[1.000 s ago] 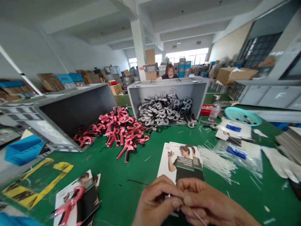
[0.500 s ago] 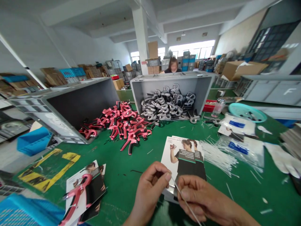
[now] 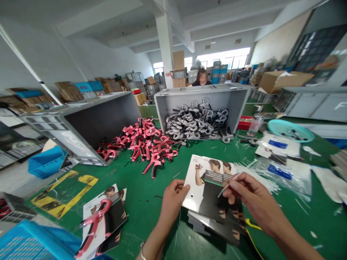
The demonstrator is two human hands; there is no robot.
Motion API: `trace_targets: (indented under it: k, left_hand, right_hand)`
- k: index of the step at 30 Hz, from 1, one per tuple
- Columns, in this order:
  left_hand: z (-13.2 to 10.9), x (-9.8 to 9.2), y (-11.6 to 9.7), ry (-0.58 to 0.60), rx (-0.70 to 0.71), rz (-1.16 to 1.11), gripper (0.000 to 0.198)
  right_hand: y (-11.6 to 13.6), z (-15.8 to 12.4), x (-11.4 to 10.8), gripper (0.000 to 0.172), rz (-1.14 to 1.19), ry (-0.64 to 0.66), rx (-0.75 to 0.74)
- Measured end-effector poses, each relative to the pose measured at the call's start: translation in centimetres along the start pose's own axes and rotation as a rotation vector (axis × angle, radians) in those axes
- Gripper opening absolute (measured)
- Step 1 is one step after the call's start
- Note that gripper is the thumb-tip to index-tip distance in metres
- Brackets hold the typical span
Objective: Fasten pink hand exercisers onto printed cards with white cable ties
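My left hand (image 3: 175, 198) pinches the left edge of the top printed card (image 3: 199, 180), which sits slightly raised on a stack of similar cards (image 3: 204, 218). The card is white and black, with a picture of a person and a small hole near its left edge. Above the card's right side, my right hand (image 3: 248, 193) is closed on a thin white cable tie (image 3: 222, 189), its end pointing down toward the card. Loose white cable ties (image 3: 267, 180) are spread just behind that hand.
Red-and-black hand grips (image 3: 149, 142) spill from a tipped grey crate (image 3: 67, 115). Grey hand grips (image 3: 192, 121) fill another crate (image 3: 202, 92). At left lies a carded red grip (image 3: 93, 224), near a blue basket (image 3: 29, 238). A yellow handle (image 3: 253, 224) shows at right. A person (image 3: 202, 77) is behind.
My left hand has let go of the cable tie and taken the top card's edge. The right hand has risen over the card, carrying the tie. The view has shifted slightly left.
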State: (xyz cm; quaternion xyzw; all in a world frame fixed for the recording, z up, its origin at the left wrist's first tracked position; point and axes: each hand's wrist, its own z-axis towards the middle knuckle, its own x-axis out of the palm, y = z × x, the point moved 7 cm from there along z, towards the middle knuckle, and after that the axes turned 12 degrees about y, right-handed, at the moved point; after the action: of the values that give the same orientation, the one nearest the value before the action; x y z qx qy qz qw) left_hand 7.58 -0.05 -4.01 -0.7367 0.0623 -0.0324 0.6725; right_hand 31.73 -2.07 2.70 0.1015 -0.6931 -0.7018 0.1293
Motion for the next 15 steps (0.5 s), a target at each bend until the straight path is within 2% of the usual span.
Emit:
trace_targets:
  k: [3,5,8,12,15]
  left_hand:
    - [-0.6,-1.7,0.0,-0.056,-0.024,-0.119,0.033]
    - [-1.2,-2.7,0.3,-0.073,-0.061,-0.126,0.034]
    - [-2.1,-4.0,1.2,-0.090,-0.073,-0.156,0.035]
    - [-2.3,-4.5,3.2,-0.090,-0.029,-0.368,0.035]
    - [-1.5,-3.8,5.0,-0.098,0.009,-0.589,0.034]
  right_hand:
    - [0.8,3.3,1.2,0.019,-0.017,0.016,-0.119]
    - [0.6,5.9,2.8,0.020,-0.049,0.091,-0.148]
    - [-1.0,9.1,5.3,0.022,-0.099,0.233,-0.138]
    - [-3.1,10.2,6.7,0.020,-0.201,0.297,-0.131]
    - [-3.2,9.7,6.9,0.018,-0.319,0.296,-0.152]
